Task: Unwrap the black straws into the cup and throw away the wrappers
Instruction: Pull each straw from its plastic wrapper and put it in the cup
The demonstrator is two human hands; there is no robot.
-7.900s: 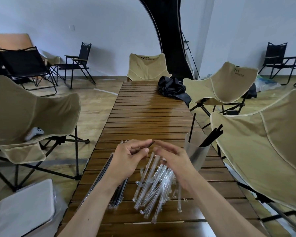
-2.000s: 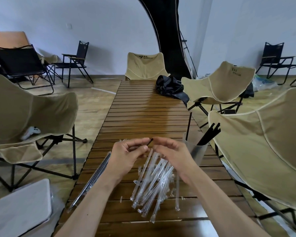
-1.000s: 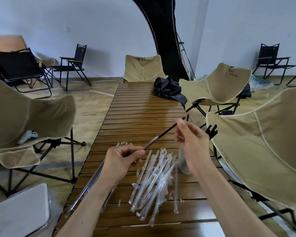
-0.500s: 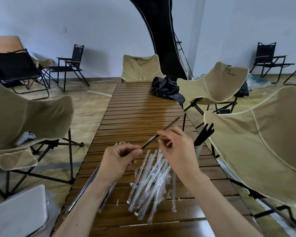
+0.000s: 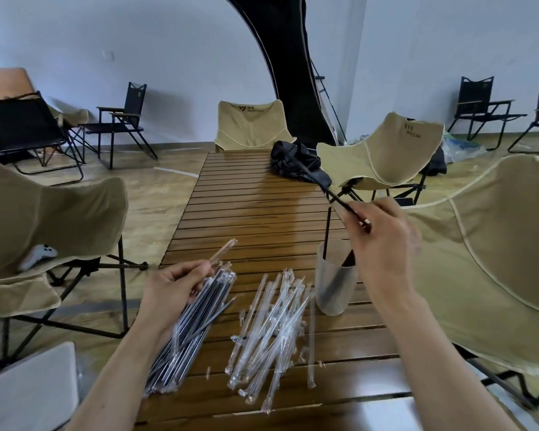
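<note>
Left hand (image 5: 171, 286), lower centre-left: grip pinched on an empty clear wrapper (image 5: 223, 251), now slid fully off the straw it sheathed half a second ago. Beneath it, wrapped straws (image 5: 193, 325) bundled on the bench (image 5: 252, 206). Centre: spent wrappers (image 5: 271, 331), heaped. Right of them: translucent cup (image 5: 335, 283), black straws inside. Right hand (image 5: 383, 244), centre-right: grip clamped on bare black straw (image 5: 339, 202), since lifted above the cup. Beige chairs (image 5: 249, 126), upper centre: "WATER CLEAN", lettering small.
</note>
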